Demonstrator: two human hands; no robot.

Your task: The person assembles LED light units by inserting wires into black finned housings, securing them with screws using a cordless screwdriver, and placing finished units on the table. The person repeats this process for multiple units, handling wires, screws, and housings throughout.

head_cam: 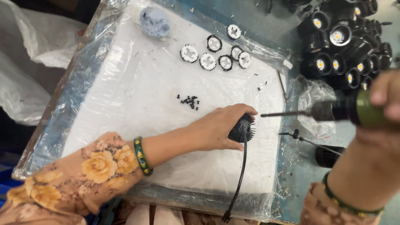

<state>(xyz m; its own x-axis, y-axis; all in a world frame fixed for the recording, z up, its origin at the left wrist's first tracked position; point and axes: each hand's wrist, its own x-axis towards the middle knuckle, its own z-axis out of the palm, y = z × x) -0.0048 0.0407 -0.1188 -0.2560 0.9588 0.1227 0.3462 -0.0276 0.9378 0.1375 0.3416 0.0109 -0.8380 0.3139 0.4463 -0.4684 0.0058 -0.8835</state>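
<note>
Item: black finned lamp housing, on white foam pad; left hand fingers clamped on it. Right hand wrapped around electric screwdriver, its bit tip just right of the housing. Step judged: screw driving; next calls for bit alignment.

bag 1: crumpled clear plastic bag, right of the white pad, on the counter
bag 2: big whitish plastic bag, far left
labels/signs/screens: none

Left hand gripping black finned lamp housing, right hand holding electric screwdriver

Matt black finned lamp housing
</note>
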